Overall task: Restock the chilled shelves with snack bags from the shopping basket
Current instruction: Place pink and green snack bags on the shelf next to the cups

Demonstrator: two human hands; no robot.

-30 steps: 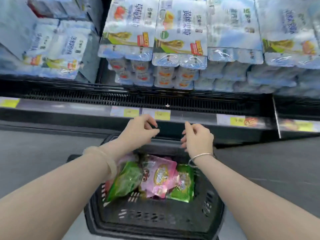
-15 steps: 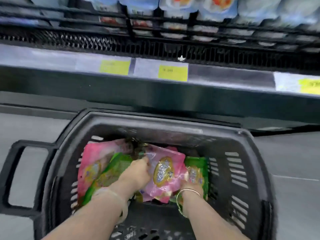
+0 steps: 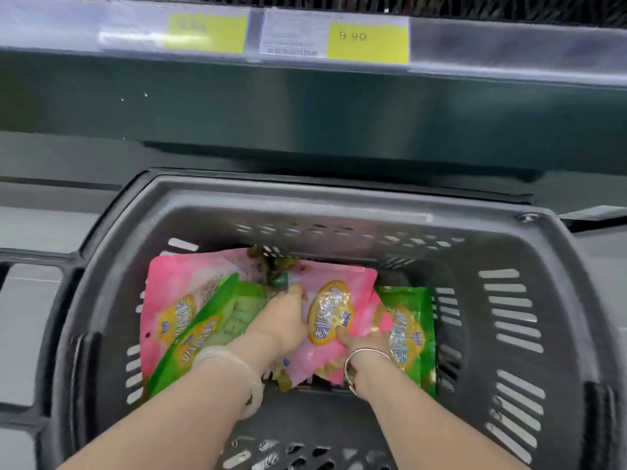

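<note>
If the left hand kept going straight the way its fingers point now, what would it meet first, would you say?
Probably the crumpled bag tops just beyond the left hand's fingertips, then the shopping basket's far wall. Depth is unclear.

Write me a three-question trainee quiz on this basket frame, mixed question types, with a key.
1. True or false: both hands are inside the shopping basket.
2. Which bag do the left hand and right hand both grip? A) middle pink bag B) green bag at right C) green bag at left
3. Fill in: the readable yellow price tag on the shelf edge says ____.

Key: 1 true; 2 A; 3 9.90
</note>
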